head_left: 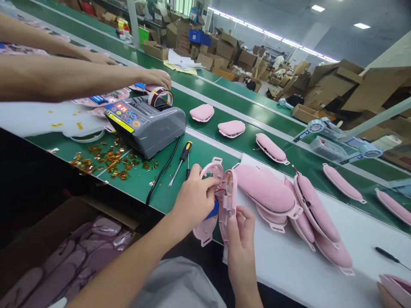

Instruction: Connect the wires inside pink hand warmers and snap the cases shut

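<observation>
An opened pink oval device is held upright in front of me, split into two shell halves. My left hand is closed on the left half, with fingers reaching toward the gap where thin wires run. A green circuit board and a blue block, perhaps a battery, show in that half. My right hand grips the right half by its outer edge, thumb on the near side. Its ribbed inside faces left and bears a strip of amber tape. Just right of it lies a pile of closed pink devices.
A grey tape dispenser stands at left, near amber tape scraps and a screwdriver. Pink devices line the green conveyor. Another person's arms reach in from the left. A carton of wrapped pieces sits below.
</observation>
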`<action>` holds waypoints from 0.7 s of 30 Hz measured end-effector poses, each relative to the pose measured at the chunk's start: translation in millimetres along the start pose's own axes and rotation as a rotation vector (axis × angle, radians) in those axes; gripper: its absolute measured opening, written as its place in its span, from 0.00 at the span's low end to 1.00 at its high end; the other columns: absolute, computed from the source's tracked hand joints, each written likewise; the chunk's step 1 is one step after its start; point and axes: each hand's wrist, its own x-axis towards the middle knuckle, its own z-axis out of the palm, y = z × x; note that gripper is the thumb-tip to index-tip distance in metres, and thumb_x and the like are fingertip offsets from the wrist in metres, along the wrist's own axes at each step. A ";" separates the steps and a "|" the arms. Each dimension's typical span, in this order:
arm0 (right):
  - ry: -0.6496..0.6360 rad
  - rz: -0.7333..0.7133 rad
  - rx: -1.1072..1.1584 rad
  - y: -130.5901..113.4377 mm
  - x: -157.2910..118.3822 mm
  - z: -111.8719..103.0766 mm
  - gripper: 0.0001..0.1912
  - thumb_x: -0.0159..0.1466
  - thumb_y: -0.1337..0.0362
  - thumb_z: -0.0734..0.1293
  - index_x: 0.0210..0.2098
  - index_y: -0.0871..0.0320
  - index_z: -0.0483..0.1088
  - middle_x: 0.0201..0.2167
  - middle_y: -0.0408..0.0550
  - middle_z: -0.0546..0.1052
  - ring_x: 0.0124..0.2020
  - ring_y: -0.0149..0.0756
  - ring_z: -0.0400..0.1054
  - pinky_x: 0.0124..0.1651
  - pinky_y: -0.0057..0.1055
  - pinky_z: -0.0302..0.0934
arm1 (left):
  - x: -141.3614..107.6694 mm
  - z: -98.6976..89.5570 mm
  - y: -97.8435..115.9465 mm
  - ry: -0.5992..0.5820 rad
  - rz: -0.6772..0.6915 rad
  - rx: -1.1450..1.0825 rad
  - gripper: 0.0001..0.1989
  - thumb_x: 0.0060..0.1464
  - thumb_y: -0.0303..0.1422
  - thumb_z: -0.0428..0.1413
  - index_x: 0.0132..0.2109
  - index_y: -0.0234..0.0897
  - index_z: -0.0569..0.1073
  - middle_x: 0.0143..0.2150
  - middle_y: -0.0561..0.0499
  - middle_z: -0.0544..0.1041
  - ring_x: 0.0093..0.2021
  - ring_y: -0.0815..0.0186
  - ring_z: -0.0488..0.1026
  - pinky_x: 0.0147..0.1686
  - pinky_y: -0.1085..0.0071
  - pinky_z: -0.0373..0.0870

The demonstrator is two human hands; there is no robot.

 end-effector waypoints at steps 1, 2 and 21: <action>-0.018 0.013 0.008 -1.3 1.7 -1.3 0.20 0.64 0.48 0.62 0.50 0.51 0.59 0.51 0.49 0.69 0.49 0.36 0.68 0.49 0.35 0.64 | 0.4 -0.1 2.9 -0.002 -0.005 0.035 0.17 0.56 0.26 0.49 0.46 0.45 0.78 0.38 0.50 0.60 0.32 0.65 0.69 0.34 0.66 0.71; -0.029 0.021 0.013 -2.3 3.2 -2.6 0.21 0.63 0.48 0.64 0.50 0.51 0.59 0.50 0.49 0.69 0.47 0.36 0.68 0.47 0.34 0.65 | 0.8 -0.7 5.5 -0.008 -0.009 0.064 0.20 0.56 0.25 0.48 0.50 0.47 0.75 0.38 0.50 0.59 0.30 0.66 0.68 0.32 0.67 0.70; -0.050 -0.140 0.094 7.2 9.2 -3.8 0.20 0.61 0.58 0.68 0.52 0.53 0.64 0.48 0.52 0.74 0.46 0.41 0.70 0.44 0.37 0.66 | 3.3 0.5 11.5 -0.060 0.055 0.204 0.15 0.59 0.25 0.44 0.45 0.38 0.73 0.39 0.49 0.58 0.29 0.68 0.63 0.31 0.70 0.69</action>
